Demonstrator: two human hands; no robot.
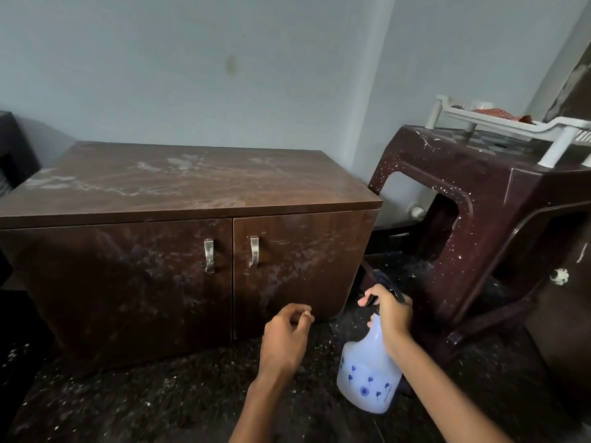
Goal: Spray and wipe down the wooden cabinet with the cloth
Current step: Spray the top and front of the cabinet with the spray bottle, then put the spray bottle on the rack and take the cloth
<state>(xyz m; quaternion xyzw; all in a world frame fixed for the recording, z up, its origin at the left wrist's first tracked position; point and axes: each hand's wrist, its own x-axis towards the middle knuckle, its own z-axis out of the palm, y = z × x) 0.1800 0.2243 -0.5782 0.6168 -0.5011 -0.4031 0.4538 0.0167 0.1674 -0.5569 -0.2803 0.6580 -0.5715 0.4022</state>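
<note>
Right hand [388, 311] grips the neck of the spray bottle [367, 375], index finger forward at the trigger. The bottle is pale with a blue flower print and sits low, right of the wooden cabinet [179, 187]. Left hand [287, 334] is loosely curled and holds nothing, in front of the right door's lower edge. Cabinet: 2 doors, 2 metal handles [208, 255], white dusty streaks on top and fronts. Dark item [385, 281] above the right hand; cannot tell if it is the cloth. Maroon table [479, 193] stands at right.
</note>
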